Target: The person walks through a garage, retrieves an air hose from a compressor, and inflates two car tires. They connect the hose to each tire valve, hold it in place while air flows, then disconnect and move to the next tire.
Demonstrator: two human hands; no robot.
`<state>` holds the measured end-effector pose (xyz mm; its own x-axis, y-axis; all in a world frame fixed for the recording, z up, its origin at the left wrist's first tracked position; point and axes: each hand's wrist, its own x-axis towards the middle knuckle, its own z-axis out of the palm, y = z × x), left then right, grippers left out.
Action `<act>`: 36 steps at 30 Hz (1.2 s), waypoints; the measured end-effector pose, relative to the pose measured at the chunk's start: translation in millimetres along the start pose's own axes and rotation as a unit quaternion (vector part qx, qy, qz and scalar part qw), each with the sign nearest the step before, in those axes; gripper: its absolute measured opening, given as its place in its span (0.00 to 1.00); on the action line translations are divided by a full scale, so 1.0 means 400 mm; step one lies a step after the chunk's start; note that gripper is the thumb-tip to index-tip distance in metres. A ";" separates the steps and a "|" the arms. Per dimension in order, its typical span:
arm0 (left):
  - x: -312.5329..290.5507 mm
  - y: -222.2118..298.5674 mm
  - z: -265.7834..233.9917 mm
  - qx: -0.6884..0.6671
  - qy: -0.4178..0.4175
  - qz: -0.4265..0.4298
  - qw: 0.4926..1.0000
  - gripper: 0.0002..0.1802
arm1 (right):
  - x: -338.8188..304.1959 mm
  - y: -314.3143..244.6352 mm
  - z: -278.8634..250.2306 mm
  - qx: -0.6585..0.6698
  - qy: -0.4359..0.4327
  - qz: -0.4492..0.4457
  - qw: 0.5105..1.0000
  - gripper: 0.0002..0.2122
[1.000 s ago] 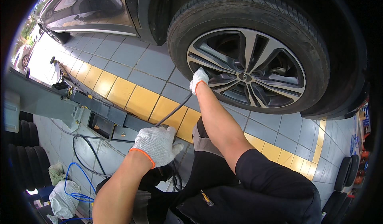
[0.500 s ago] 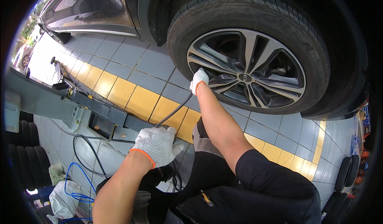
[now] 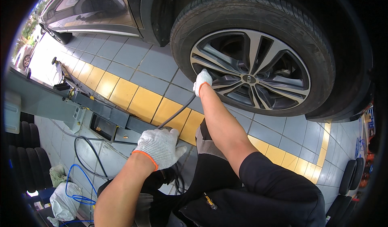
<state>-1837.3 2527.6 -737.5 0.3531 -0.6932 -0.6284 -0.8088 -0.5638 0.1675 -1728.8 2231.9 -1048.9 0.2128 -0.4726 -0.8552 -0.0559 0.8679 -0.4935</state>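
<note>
A dark car point(image 3: 101, 8) is standing on a floor of grey tiles point(image 3: 133, 53) crossed by a yellow band point(image 3: 133, 101), and its big front tyre point(image 3: 258, 45) with a silver and black spoked alloy wheel point(image 3: 252, 75) is filling the upper right of the view. To the left a grey steel lift arm point(image 3: 44, 101) is lying low across the floor, with stacked spare tyres point(image 3: 24, 146) beyond it and a loop of blue cable point(image 3: 74, 182) near some pale bags. The person is crouching beside the wheel in dark clothes. The right hand point(image 3: 202, 80), in a white knit glove, is reaching up to the lower left rim of the wheel, its fingers closed on the end of a dark hose point(image 3: 178, 111); the exact fitting under the glove is hidden. The hose is running down from there across the yellow tiles to the left hand point(image 3: 159, 146), also gloved with an orange cuff, whose fingers are curled down over a dark object at the knee; what that object is cannot be told. Judging by this, the step in hand is holding the hose end at the rim. The next move is calling for a steady, square press of the right hand, with the left managing the other end.
</note>
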 end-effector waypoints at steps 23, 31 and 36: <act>0.000 0.007 -0.005 0.004 -0.004 -0.001 1.000 0.30 | -0.010 0.003 -0.002 -0.016 -0.032 -0.008 0.999 0.32; 0.003 0.002 0.003 -0.012 0.001 -0.009 1.000 0.33 | -0.030 0.002 0.003 -0.020 -0.004 -0.018 1.000 0.30; 0.003 0.006 -0.002 0.006 -0.007 -0.007 1.000 0.30 | -0.089 -0.011 -0.006 0.006 -0.047 0.008 0.999 0.33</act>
<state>-1838.4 2525.1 -737.1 0.3580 -0.6792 -0.6407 -0.8090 -0.5682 0.1503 -1738.4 2244.7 -1016.6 0.3035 -0.4425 -0.8439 -0.0484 0.8773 -0.4774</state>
